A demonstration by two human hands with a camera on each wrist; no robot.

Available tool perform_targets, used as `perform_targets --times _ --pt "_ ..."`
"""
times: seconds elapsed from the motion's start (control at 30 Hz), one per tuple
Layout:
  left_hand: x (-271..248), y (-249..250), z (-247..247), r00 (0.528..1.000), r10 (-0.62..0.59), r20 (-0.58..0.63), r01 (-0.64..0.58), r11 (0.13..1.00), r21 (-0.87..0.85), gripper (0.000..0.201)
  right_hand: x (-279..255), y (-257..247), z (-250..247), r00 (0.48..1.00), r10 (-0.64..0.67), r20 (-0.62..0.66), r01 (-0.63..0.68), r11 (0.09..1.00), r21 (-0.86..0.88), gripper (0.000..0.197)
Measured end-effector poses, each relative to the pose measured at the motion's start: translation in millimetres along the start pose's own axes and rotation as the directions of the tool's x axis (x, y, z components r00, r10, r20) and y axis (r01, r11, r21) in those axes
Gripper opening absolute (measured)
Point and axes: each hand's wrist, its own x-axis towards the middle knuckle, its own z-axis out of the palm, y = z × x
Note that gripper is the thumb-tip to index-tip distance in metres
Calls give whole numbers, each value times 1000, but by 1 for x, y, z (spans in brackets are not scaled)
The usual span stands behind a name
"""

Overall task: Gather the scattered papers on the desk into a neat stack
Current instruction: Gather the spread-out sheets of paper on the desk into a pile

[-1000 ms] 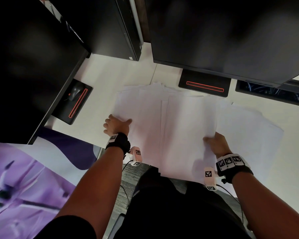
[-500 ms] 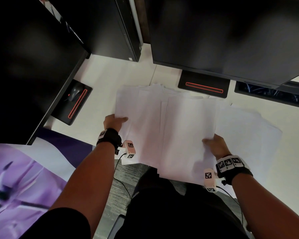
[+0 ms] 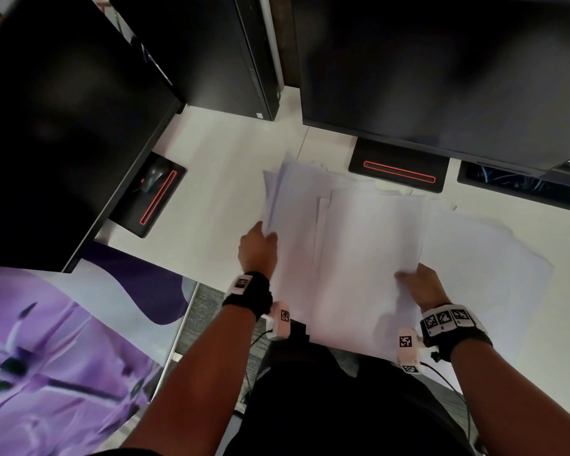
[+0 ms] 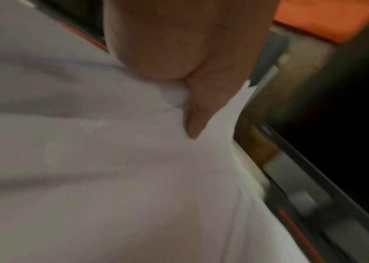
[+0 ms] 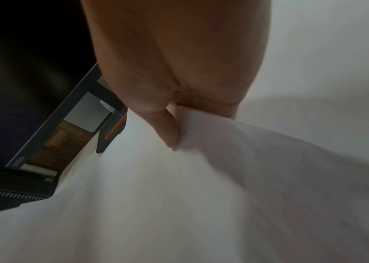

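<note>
White papers (image 3: 369, 258) lie in an overlapping, uneven spread on the white desk (image 3: 231, 179), hanging over its near edge. My left hand (image 3: 260, 240) grips the left side of the pile and lifts that edge, so several sheets (image 3: 283, 192) stand tilted up. In the left wrist view the thumb (image 4: 197, 113) presses on the paper (image 4: 102, 160). My right hand (image 3: 415, 279) pinches the right edge of the top sheets; the right wrist view shows its thumb (image 5: 167, 128) on top of the paper (image 5: 179, 204). More sheets (image 3: 487, 268) fan out to the right, flat on the desk.
Black monitors (image 3: 435, 67) overhang the desk at the back and the left (image 3: 63, 120). Their bases with red stripes sit at back centre (image 3: 399, 171) and left (image 3: 148, 195), a mouse (image 3: 153, 179) on the left one. A black computer tower (image 3: 211, 51) stands behind.
My left hand has moved right and forward, pushing the left sheets inward and lifting their edge off the desk. The right hand has stayed at the right edge of the top sheets.
</note>
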Motion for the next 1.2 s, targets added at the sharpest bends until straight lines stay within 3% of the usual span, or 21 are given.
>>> perform_targets --times 0.1,0.17,0.37,0.47,0.6,0.73,0.87,0.97,1.1,1.2 --pt "33 -14 -23 981 -136 140 178 921 -348 32 -1 2 -2 1000 4 10 -4 1000 6 15" --pt "48 -22 -35 950 -161 269 276 838 -471 38 -2 2 -3 1000 7 12 -7 1000 17 13" --pt "62 -17 -47 859 -144 491 400 787 -469 44 -9 -4 -1 1000 12 5 -13 999 44 5" --pt "61 -16 -46 824 -124 553 433 766 -475 54 -12 -7 -2 1000 25 -1 -24 998 54 11" --pt "52 -16 -46 824 -117 554 425 775 -468 44 -17 -6 -2 998 29 -54 -21 990 142 29" --pt "50 -37 -36 812 -112 572 445 753 -484 56 -28 -17 4 990 27 -141 3 978 210 39" --pt "52 -39 -25 872 -127 473 385 776 -501 42 -40 -43 28 983 27 -181 13 975 221 54" --pt "51 -36 -21 877 -116 466 388 744 -545 37 -47 -69 59 989 -20 -149 56 969 241 57" --pt "52 -38 -17 879 -98 466 367 763 -532 35 -44 -91 98 1000 -1 -8 2 991 135 77" --pt "53 -42 -14 888 -88 451 337 792 -510 35 -45 -97 100 985 66 -162 -61 998 35 82"
